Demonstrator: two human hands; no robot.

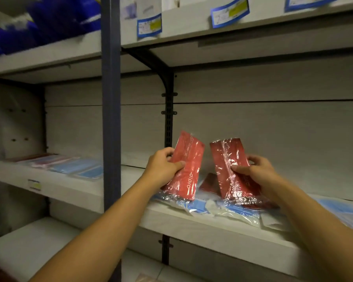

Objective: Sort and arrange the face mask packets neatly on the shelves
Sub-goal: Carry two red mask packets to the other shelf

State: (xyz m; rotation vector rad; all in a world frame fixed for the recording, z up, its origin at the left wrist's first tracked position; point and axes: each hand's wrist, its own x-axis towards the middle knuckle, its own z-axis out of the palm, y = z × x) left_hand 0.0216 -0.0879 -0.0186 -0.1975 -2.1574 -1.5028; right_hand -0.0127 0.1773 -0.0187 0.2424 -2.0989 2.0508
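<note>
My left hand point(163, 168) grips a red face mask packet point(186, 159) in clear wrap, held upright over the middle shelf point(202, 224). My right hand point(255, 171) grips a second, darker red packet point(230, 159) beside it, also upright. Below both lie loose blue mask packets point(198, 206) and another red packet point(209, 181) flat on the shelf. More blue packets point(346, 210) spread to the right.
On the left shelf bay point(55, 186) a row of blue and pink packets point(69, 165) lies flat. A blue upright post point(111, 119) divides the bays. Upper shelves carry price labels point(149, 25) and blue bags point(49, 23). A lower shelf point(29, 247) sits below.
</note>
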